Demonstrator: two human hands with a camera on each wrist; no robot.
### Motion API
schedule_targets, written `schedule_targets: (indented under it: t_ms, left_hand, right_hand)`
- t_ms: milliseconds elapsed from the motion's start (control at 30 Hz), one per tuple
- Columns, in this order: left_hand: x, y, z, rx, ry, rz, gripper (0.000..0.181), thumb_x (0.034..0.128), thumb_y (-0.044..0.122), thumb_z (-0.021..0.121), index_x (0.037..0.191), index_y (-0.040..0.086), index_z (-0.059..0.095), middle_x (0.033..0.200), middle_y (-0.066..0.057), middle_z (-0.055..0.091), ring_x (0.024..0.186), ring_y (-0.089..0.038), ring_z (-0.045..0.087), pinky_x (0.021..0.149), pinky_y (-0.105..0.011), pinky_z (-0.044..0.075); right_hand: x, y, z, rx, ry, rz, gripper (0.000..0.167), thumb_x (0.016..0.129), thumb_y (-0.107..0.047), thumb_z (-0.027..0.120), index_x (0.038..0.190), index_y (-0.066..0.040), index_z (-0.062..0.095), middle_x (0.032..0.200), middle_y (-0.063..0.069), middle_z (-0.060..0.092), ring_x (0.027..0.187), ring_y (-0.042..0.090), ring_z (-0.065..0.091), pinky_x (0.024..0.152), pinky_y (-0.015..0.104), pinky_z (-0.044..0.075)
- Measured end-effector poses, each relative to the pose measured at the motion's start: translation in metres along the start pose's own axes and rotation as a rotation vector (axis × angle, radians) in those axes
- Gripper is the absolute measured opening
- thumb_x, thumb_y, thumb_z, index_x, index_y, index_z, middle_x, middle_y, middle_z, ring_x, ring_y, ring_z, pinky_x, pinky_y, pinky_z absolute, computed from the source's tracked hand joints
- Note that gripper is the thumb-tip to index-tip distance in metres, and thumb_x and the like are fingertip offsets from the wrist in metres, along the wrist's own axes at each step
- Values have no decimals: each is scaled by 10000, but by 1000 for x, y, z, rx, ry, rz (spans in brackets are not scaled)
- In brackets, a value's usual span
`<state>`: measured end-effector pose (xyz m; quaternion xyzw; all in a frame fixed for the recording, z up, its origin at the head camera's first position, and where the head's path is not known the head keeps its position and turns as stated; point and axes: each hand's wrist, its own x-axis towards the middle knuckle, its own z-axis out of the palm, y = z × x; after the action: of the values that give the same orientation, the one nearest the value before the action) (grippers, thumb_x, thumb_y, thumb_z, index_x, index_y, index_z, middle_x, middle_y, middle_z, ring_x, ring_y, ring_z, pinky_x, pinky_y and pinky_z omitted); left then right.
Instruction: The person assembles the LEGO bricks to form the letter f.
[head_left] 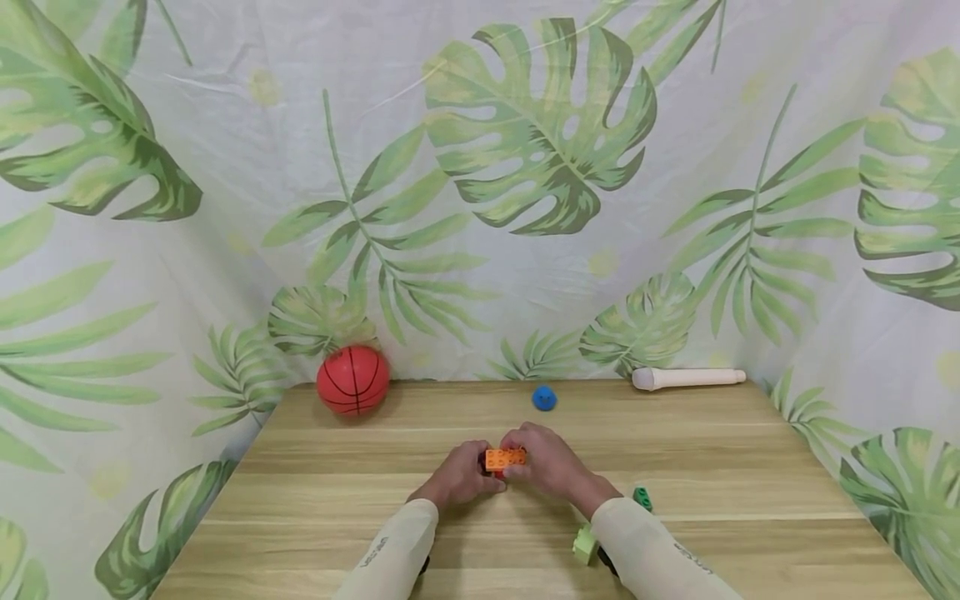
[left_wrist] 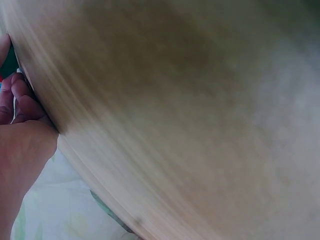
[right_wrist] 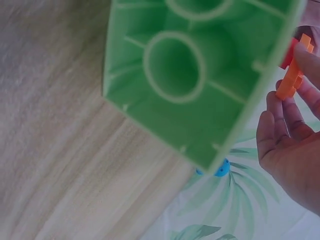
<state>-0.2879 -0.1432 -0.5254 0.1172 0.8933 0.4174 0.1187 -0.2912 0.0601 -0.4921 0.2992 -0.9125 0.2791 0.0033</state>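
The right hand (head_left: 551, 462) pinches one end of an orange block (head_left: 502, 458) in its fingers, so it is the nearer hand. The block's long side runs across, from the right fingers toward the left hand (head_left: 459, 473), whose fingers look bent round a red block (right_wrist: 288, 56) just under the orange one. The orange block is bright and long, with round bumps on top

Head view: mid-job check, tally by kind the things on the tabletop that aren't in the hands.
Building bricks: 2 (light green brick, dark green brick)
Red basketball: 1
Blue round toy: 1
White microphone: 1
Total: 5
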Motion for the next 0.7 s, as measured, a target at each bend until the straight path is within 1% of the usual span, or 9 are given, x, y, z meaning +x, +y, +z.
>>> schedule_targets:
  t_ms: [200,433,700]
  left_hand:
    - [0,1,0,0,2,-8,365,879,106,895,1150,42,659,1040,-42,677,937,-183,594,907,-395,545]
    - [-1,1,0,11,2,15,365,868,107,905,1134,37,664,1027,-43,680,929,-182,597,886,-384,543]
    - [-1,1,0,28,-4,2,364,878,148,904,1140,70,664,1041,-26,679,951,-175,600,926,-395,542]
  right_hand:
    - [1,2,1,16,-16,29,195,906,-164,873,1068,-160,765,996,-18,651,899,134,557,854,358,507]
    - [3,3,1,27,-22,45,185,879,-161,897,1022,-159,779,965,-20,659,867,124,557,827,341,504]
    - [4,2,1,48,-34,76,179,875,-145,898,1008,-153,777,965,-6,650,868,145,558,841,366,508]
